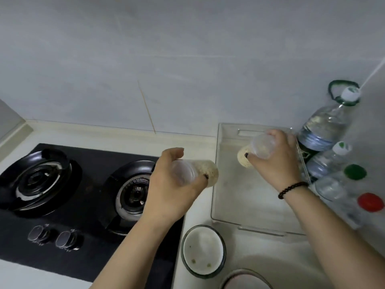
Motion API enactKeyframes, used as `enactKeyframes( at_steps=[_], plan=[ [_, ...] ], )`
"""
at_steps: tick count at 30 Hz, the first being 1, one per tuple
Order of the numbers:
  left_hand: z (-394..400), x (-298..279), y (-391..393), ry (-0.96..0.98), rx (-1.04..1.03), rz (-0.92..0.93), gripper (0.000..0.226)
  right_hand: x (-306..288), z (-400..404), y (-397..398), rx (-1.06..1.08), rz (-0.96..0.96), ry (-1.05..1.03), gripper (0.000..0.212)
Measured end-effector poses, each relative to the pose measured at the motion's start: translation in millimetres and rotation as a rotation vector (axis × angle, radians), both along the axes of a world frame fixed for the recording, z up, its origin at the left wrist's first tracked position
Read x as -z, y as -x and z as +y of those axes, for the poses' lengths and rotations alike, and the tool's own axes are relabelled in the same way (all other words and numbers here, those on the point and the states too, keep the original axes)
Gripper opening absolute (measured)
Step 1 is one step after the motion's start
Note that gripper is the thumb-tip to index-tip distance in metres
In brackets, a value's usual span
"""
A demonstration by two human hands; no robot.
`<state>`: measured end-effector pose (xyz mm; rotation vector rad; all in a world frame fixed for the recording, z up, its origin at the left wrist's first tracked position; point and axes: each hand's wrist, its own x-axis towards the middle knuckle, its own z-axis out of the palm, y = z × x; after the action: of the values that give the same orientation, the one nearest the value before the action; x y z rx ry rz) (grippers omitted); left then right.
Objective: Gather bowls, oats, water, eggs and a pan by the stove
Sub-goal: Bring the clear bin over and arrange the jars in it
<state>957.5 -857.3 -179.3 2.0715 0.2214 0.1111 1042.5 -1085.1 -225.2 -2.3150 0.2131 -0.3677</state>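
Note:
My left hand (168, 188) grips a clear plastic cup of oats (206, 173), tilted on its side above the right burner (133, 192) of the black stove. My right hand (279, 157) grips a second clear cup of oats (245, 157) over the clear tray (229, 205) on the counter. A white bowl (203, 250) with a dark rim stands at the stove's front right corner. The rim of another bowl (245, 277) shows at the bottom edge. Several water bottles (325, 130) stand in the right corner. No eggs or pan are in view.
The two-burner gas stove (62, 205) has its knobs (54, 236) at the front left. A grey tiled wall (187, 59) runs behind the counter. The bottles with white, green and red caps (370, 202) crowd the tray's right side.

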Motion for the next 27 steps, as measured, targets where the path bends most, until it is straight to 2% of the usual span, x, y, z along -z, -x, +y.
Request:
enactKeyframes(
  at_steps=[5,10,16,20,22,23,25,27],
  plan=[
    [-30,13,-37,0.049,0.038,0.007,0.073,54,-7,-57,-0.107,0.11,0.2,0.069],
    [-40,23,-51,0.073,0.03,-0.001,0.076,88,-32,-94,-0.163,0.114,0.559,0.064],
    [-43,34,-62,0.101,0.028,0.024,0.075,95,-46,-117,-0.191,0.148,0.748,0.045],
    [-49,35,-66,0.106,0.045,0.022,0.076,98,-46,-114,-0.196,0.191,0.754,0.045],
    [-52,35,-66,0.11,0.062,0.026,0.076,95,-43,-110,-0.188,0.224,0.652,0.051],
    [-53,35,-66,0.11,0.067,0.028,0.076,90,-40,-104,-0.179,0.191,0.498,0.056],
    [-54,34,-64,0.107,0.075,0.021,0.075,69,-33,-80,-0.198,-0.001,0.084,0.06],
    [-55,33,-64,0.108,0.077,0.012,0.073,40,-21,-46,-0.294,-0.197,-0.113,0.062]
  ],
)
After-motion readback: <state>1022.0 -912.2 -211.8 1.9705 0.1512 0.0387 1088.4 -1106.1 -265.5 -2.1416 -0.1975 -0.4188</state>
